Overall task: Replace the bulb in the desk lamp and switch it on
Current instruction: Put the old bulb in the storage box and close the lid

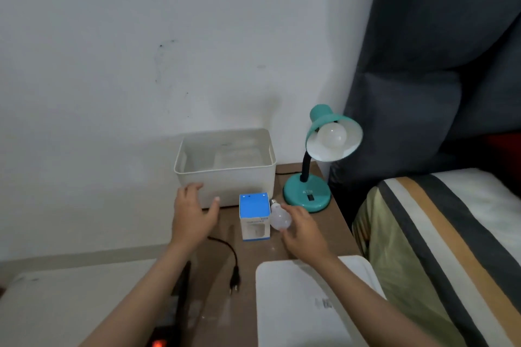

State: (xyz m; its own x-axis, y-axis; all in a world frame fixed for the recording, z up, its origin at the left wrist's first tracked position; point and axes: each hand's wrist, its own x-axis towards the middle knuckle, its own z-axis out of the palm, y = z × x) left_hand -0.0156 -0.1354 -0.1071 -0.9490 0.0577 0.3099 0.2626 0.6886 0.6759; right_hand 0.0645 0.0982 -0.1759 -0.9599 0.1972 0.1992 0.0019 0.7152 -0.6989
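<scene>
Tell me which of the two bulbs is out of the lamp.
The loose bulb beside the blue box, held by the right hand. The other bulb sits inside the teal lamp's shade.

We can't tell if the right hand (303, 229) actually grips the loose bulb (279, 215): fingertips sit at its far and near sides, but the contact pts are hidden behind the glass. Its screw base, away from the grip, is too small to read. Left of the grip, the print on the blue-white box (254, 215) is blurred. Beyond the grip, the fitted bulb (332, 135) hides its own socket inside the teal lamp shade (337, 132). Near us, the white tray (310, 304) and power strip (160, 339) are cut off by the bottom edge; tray label unreadable.
</scene>
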